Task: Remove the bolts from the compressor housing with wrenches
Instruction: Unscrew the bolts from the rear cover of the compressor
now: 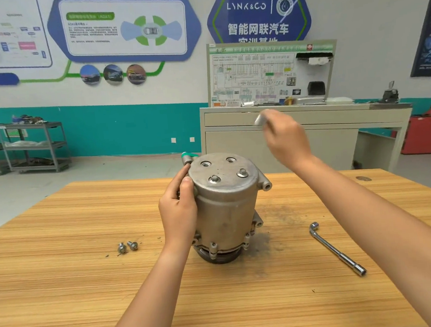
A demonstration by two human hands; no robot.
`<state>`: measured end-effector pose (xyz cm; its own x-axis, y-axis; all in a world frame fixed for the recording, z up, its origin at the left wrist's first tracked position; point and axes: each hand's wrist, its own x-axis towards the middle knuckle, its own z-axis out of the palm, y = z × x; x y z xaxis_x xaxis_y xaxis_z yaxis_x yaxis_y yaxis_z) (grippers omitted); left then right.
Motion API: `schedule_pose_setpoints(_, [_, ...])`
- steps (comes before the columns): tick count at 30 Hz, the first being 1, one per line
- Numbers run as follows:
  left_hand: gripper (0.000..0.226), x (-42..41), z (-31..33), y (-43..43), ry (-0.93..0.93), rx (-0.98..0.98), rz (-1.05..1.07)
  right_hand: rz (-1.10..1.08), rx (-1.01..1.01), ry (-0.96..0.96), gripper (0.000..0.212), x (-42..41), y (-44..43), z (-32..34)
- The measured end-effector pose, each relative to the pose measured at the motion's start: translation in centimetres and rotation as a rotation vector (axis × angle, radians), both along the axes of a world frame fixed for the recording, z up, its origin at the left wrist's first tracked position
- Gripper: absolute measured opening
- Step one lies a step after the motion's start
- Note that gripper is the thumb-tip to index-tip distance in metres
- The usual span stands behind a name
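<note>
**Left grip on the compressor, right grip up with a tool**

My left grip (179,208) is wrapped round the upper left side of the compressor (226,214), with the thumb pressed near the rim of the top face. My right grip (286,136) hangs in the air above and to the far right of the housing, clear of it. Its fingers curl round a short metal tool (258,120); the tool is blurred, so I cannot tell what kind it is.

The compressor stands upright at the middle of the worktop (64,294), pulley end down. On its top face I see two seated bolts (214,179) on the near side and two open holes (205,164) on the far side. A green cap (189,155) sticks out at the far left of the top.

Two loose bolts (127,246) lie side by side on the worktop, left of the housing and well apart from it. An L-shaped wrench (336,250) lies on the right, its bent end farther away.
</note>
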<state>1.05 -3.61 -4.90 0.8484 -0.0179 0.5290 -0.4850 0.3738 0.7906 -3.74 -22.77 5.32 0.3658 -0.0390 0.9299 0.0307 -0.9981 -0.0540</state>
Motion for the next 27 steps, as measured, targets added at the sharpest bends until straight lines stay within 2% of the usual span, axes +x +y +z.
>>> schedule_pose_setpoints(1, [0.030,0.0,-0.1,0.1,0.012,-0.002,0.010,0.041,0.297,-0.057,0.021,-0.9,0.1,0.2])
schedule_pose_setpoints(2, [0.030,0.0,-0.2,0.1,0.020,-0.006,0.019,0.111,0.510,-0.106,0.022,-2.1,0.3,0.4])
schedule_pose_setpoints(3, [0.030,-0.1,-0.3,0.1,0.022,-0.014,0.028,0.164,0.598,-0.131,0.023,-3.5,0.5,0.5])
schedule_pose_setpoints(4, [0.030,-0.2,-0.4,0.1,0.022,-0.022,0.036,0.134,0.547,-0.068,0.025,-5.1,1.0,0.3])
schedule_pose_setpoints(8, [0.031,-1.0,-0.9,-0.3,0.006,-0.040,0.077,-0.247,0.022,0.500,0.043,-10.7,3.5,-2.2])
schedule_pose_setpoints(10, [0.032,-1.2,-0.9,-0.5,-0.012,-0.035,0.098,-0.363,-0.068,0.615,0.046,-12.0,4.6,-3.2])
schedule_pose_setpoints(16, [0.036,-1.9,-0.9,-0.9,-0.045,-0.023,0.132,-0.455,-0.115,0.733,0.050,-12.3,6.2,-3.2])
schedule_pose_setpoints(19, [0.034,-1.9,-0.9,-1.0,-0.041,-0.015,0.143,-0.573,-0.252,0.792,0.061,-12.2,7.5,-2.3])
schedule_pose_setpoints(23, [0.031,-1.8,-0.7,-0.9,-0.027,-0.006,0.139,-0.625,-0.421,0.851,0.076,-11.6,9.7,-2.4])
schedule_pose_setpoints(27, [0.032,-1.4,-0.8,-0.4,-0.016,-0.017,0.135,-0.679,-0.462,0.722,0.067,-12.4,8.5,-3.1])
